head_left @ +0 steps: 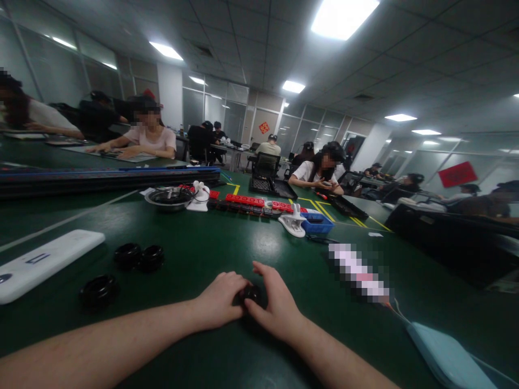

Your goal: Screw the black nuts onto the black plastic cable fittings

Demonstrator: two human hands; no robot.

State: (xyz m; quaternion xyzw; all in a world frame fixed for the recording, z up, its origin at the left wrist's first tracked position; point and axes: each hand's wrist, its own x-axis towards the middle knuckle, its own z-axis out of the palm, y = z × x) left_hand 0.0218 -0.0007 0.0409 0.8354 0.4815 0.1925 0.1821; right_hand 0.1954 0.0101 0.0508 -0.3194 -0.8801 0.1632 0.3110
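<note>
Curled into a narrow grip, the left hand (222,299) has its fingers bent over the near left side of a round black piece (251,293), its thumb tucked in below; seen from the head camera, how much of the piece sits inside that grip I can't tell, as the hand hides part of it. Facing it, the right hand (278,302) keeps a wider grip: the index finger points up and away from the piece, while the thumb reaches across to its near edge, apparently touching. So the piece is between the two hands, low over the green tabletop (194,246), near the person's side; whether it rests on the surface is hidden.

Off to the left, two black rings (127,256) stand side by side, with a third ring (99,290) nearer the person and apart from them. Beyond these lies a long white case (52,263). Farther across I see a shiny bowl (164,206), a red strip (245,200), a white clip-like object (293,222) and a blue tray (317,228) beside it. Over on the right, a light-blue case (452,354) lies near the edge, well apart from both hands.
</note>
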